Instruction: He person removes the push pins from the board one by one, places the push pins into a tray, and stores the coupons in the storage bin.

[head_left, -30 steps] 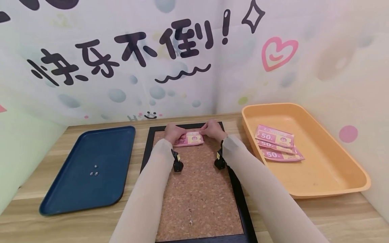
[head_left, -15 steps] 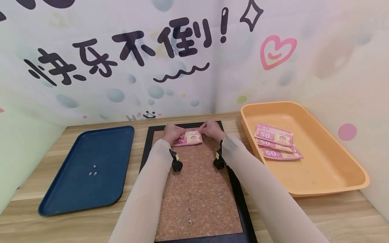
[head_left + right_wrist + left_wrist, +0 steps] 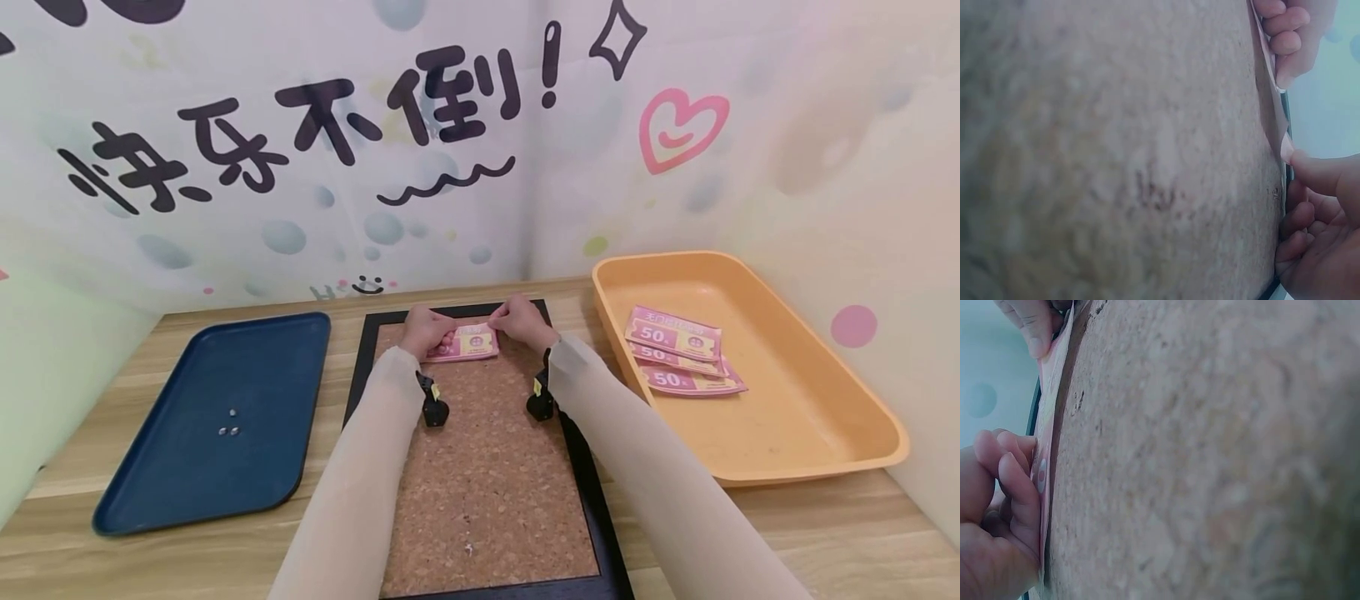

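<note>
A pink-and-yellow coupon (image 3: 471, 343) lies across the far end of a cork board (image 3: 495, 467) in a black frame. My left hand (image 3: 426, 331) holds the coupon's left part, its curled fingers (image 3: 1020, 494) against the paper. At the upper right corner, my right hand (image 3: 522, 322) pinches the coupon between thumb and forefinger. In the right wrist view that corner of the coupon (image 3: 1277, 115) stands slightly off the cork. Whether either hand also hides a small item cannot be seen.
On the left, a dark blue tray (image 3: 247, 367) bears 3 small silver pieces (image 3: 233, 431). An orange bin (image 3: 795, 400) on the right contains several more overlapping pink coupons (image 3: 678, 350). A printed cloth (image 3: 465, 217) hangs behind the wooden table (image 3: 60, 550).
Both hands stay at the coupon with hardly any movement. The head view has shifted very slightly.
</note>
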A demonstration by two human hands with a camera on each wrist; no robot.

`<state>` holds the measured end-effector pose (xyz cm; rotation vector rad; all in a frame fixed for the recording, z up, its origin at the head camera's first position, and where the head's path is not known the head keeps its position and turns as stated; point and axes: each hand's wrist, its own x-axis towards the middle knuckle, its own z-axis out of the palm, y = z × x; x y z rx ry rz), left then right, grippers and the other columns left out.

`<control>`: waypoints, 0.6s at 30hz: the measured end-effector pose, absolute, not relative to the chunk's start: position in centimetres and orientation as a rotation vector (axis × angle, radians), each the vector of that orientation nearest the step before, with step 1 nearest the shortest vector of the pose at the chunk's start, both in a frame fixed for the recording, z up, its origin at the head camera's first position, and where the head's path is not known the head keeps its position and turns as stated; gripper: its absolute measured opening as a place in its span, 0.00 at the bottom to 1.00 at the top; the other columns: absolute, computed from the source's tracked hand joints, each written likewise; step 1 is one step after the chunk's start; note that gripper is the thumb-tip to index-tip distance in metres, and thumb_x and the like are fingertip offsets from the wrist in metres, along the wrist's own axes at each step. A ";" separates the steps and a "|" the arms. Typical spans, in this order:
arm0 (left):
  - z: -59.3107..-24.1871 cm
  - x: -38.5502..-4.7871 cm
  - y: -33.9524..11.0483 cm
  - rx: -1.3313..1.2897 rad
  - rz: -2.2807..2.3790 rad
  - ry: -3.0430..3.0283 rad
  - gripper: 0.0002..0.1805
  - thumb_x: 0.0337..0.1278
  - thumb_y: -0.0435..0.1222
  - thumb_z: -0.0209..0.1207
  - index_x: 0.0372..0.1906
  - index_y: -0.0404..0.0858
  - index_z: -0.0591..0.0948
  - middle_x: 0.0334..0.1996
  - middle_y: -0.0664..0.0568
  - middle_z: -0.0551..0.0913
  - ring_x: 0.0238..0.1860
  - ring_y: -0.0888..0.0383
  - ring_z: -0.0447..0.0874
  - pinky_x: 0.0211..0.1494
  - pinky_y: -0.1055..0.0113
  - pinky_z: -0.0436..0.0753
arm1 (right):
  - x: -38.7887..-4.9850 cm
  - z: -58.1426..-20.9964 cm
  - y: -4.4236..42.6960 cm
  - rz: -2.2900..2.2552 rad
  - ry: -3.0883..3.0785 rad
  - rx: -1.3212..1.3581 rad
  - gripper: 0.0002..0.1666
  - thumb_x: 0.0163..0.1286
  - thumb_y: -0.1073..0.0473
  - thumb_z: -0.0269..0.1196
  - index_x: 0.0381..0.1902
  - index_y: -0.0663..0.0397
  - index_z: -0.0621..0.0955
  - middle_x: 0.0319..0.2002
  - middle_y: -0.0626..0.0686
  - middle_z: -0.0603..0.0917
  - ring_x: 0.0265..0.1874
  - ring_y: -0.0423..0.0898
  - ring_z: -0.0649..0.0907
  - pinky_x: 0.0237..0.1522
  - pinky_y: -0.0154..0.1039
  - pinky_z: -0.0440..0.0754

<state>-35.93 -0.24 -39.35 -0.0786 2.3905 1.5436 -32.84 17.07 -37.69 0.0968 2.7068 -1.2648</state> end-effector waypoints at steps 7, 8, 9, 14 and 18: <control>-39.4 -35.9 -0.3 -0.060 1.532 2.395 0.11 0.58 0.33 0.56 0.22 0.33 0.80 0.10 0.54 0.72 0.09 0.65 0.68 0.14 0.77 0.70 | -32.8 -37.7 17.1 -1.296 2.690 0.109 0.10 0.66 0.62 0.57 0.36 0.63 0.83 0.39 0.56 0.81 0.36 0.47 0.74 0.36 0.36 0.69; -39.3 -35.8 -0.3 -0.052 1.530 2.398 0.11 0.58 0.33 0.56 0.23 0.32 0.81 0.11 0.54 0.72 0.09 0.65 0.68 0.14 0.77 0.70 | -32.8 -37.8 17.1 -1.301 2.686 0.111 0.09 0.66 0.62 0.57 0.36 0.63 0.83 0.39 0.56 0.81 0.36 0.47 0.74 0.36 0.36 0.69; -39.3 -35.8 -0.3 -0.048 1.528 2.403 0.11 0.58 0.33 0.55 0.24 0.32 0.81 0.11 0.54 0.72 0.09 0.65 0.68 0.14 0.77 0.70 | -32.8 -37.8 17.1 -1.305 2.683 0.113 0.09 0.66 0.62 0.57 0.36 0.63 0.83 0.39 0.56 0.81 0.36 0.47 0.74 0.36 0.36 0.69; -39.1 -35.7 -0.2 -0.014 1.518 2.410 0.10 0.58 0.32 0.55 0.26 0.30 0.80 0.11 0.54 0.72 0.09 0.66 0.68 0.15 0.77 0.70 | -32.8 -37.6 17.1 -1.322 2.667 0.127 0.09 0.66 0.62 0.57 0.36 0.62 0.82 0.39 0.56 0.81 0.36 0.48 0.74 0.37 0.37 0.69; -39.0 -35.7 -0.2 -0.027 1.496 2.401 0.11 0.59 0.34 0.55 0.27 0.31 0.81 0.11 0.54 0.72 0.10 0.65 0.68 0.15 0.77 0.70 | -32.7 -37.6 17.2 -1.334 2.660 0.123 0.09 0.66 0.62 0.57 0.36 0.62 0.82 0.39 0.56 0.80 0.36 0.48 0.74 0.36 0.36 0.69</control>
